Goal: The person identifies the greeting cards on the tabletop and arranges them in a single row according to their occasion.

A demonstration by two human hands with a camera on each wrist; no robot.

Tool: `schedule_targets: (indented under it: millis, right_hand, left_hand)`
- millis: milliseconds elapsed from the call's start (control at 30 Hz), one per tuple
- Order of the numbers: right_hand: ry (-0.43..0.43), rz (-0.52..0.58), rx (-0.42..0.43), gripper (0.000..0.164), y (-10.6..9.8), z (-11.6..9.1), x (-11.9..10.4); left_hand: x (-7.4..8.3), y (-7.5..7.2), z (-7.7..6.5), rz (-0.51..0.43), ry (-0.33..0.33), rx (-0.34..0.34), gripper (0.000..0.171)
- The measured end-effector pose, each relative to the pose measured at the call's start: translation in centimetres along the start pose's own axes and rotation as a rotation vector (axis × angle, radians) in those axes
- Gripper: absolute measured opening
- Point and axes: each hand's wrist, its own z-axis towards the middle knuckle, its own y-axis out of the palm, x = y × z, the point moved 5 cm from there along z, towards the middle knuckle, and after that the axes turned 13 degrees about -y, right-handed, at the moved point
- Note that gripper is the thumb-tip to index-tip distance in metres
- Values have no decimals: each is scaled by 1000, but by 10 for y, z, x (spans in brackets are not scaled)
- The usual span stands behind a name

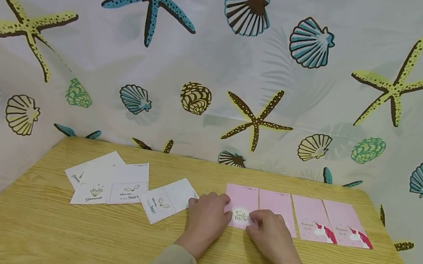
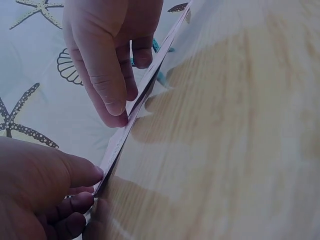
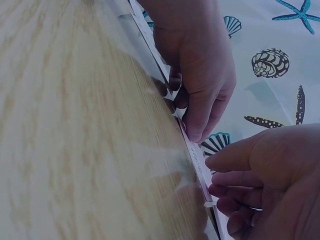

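Observation:
My left hand [image 1: 206, 218] is at the left side of a pink card [image 1: 244, 194] with "Smile More" in a white burst, its thumb and fingertips on that edge. The right hand [image 1: 272, 237] has thumb and forefinger together at the card's right edge, its knuckles over a second pink card [image 1: 277, 201]. In the left wrist view, my left thumb [image 2: 87, 172] meets the card's near edge, and the right hand's fingertips come down farther along it. In the right wrist view, the left hand [image 3: 200, 85] bends down onto the same edge, with the right hand's curled fingers nearby.
Two pink unicorn cards [image 1: 313, 218] [image 1: 348, 224] extend the row rightward. White cards lie at the left: a "heart" card [image 1: 167, 200] near my left hand, another [image 1: 129, 186], a diamond card [image 1: 93, 184] and one partly covered [image 1: 97, 161]. A shell-patterned cloth [image 1: 222, 68] hangs behind the wooden table [image 1: 90, 242].

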Motion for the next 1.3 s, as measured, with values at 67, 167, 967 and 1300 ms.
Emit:
schedule_targets:
  millis: [67, 167, 967, 1300]
  right_hand:
    - [13, 15, 16, 29, -1, 0, 0]
    - [47, 46, 47, 33, -4, 1, 0]
    - [53, 495, 23, 55, 21, 17, -52]
    - [69, 670, -37, 59, 49, 22, -79]
  left_hand:
    - [0, -2, 0, -12, 3, 13, 30]
    - [0, -5, 0, -32, 0, 30, 31]
    - [-87, -71, 10, -99, -91, 66, 48]
    - [-131, -84, 11, -106, -122, 60, 50]
